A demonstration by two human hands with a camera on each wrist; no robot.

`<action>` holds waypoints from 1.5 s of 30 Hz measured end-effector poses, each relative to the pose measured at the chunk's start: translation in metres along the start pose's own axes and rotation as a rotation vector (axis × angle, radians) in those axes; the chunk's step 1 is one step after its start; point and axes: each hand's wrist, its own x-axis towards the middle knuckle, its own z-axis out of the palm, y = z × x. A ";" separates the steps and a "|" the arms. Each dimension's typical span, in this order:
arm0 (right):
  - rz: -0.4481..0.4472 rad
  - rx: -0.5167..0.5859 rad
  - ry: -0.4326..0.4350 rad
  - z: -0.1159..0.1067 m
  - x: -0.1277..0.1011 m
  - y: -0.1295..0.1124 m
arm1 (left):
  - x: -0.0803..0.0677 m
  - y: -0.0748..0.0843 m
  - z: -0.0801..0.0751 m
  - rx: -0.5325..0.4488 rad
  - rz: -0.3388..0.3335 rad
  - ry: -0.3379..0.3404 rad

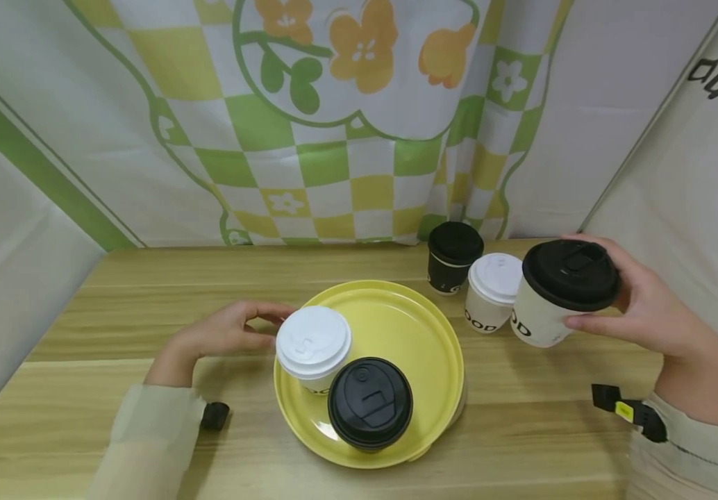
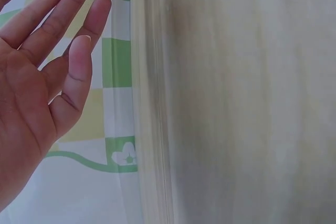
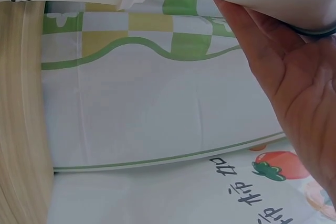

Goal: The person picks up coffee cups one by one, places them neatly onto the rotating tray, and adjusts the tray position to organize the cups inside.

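My right hand (image 1: 653, 312) grips a large white paper cup (image 1: 537, 316) with a black lid, thumb on the near side and fingers round the far side. The cup leans a little, and its printed wall also shows in the right wrist view. My left hand (image 1: 228, 332) is beside a white-lidded paper cup (image 1: 314, 340) on the round yellow tray (image 1: 418, 326), fingertips right at the cup's left side. In the left wrist view its fingers (image 2: 79, 72) are loosely extended. A black-lidded cup (image 1: 370, 403) stands at the tray's near side.
Right of the tray, a small white-lidded cup (image 1: 494, 292) stands close against the gripped cup. Behind it is a small black cup (image 1: 455, 257). The wooden table (image 1: 146, 292) ends at a hanging checkered curtain (image 1: 321, 167); white cloth walls rise at both sides.
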 end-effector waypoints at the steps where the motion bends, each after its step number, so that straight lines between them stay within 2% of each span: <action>1: 0.004 -0.002 0.001 0.000 0.000 -0.001 | 0.000 0.001 0.000 -0.001 -0.009 -0.001; 6: 0.105 -0.052 0.025 0.003 0.001 -0.008 | 0.002 0.000 -0.002 -0.003 0.000 -0.020; 10: 0.056 -0.017 0.009 0.004 0.001 -0.005 | 0.004 -0.002 -0.002 -0.029 0.022 -0.036; 14: 0.043 -0.012 -0.007 0.004 0.002 -0.005 | 0.002 -0.001 -0.001 -0.012 0.016 -0.019; 17: 0.063 -0.025 -0.010 0.006 0.003 -0.007 | -0.004 -0.001 0.000 0.010 0.011 0.007; 22: 0.096 -0.051 -0.010 0.008 0.004 -0.010 | -0.024 0.001 0.002 0.039 0.013 0.032; 26: 0.075 -0.048 -0.024 0.009 0.005 -0.007 | -0.037 0.004 0.006 0.021 0.012 0.017; 30: 0.013 -0.001 -0.058 0.009 0.006 -0.002 | -0.044 0.007 0.011 0.004 0.013 0.006; 35: -0.032 0.043 -0.083 0.009 0.007 0.003 | -0.046 0.009 0.013 0.002 0.028 0.017; 45: -0.024 0.034 -0.076 0.009 0.008 0.003 | -0.044 0.010 0.011 0.019 0.037 0.024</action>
